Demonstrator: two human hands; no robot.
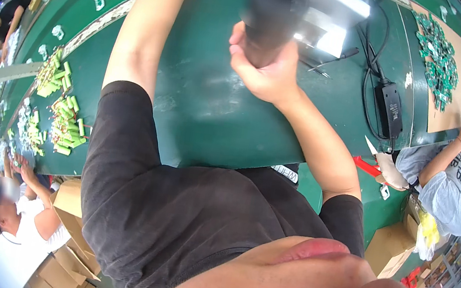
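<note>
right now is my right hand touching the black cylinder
Touching: the head view shows the right hand curled around the lower end of the black cylinder.

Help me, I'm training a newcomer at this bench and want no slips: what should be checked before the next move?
1. Right hand has hold of the black object: ok, fingers wrapped around it.
2. Black object's details readable: not ok, it is blurred.
3. Left hand position: cannot tell, the left arm runs out past the upper edge.
4. Cables tidy: not ok, they loop loosely around the black box.
5. Green cylinders apart from the right hand: ok, heaped at the bench's left.
6. Circuit boards apart from the right hand: ok, piled at the right.
</note>
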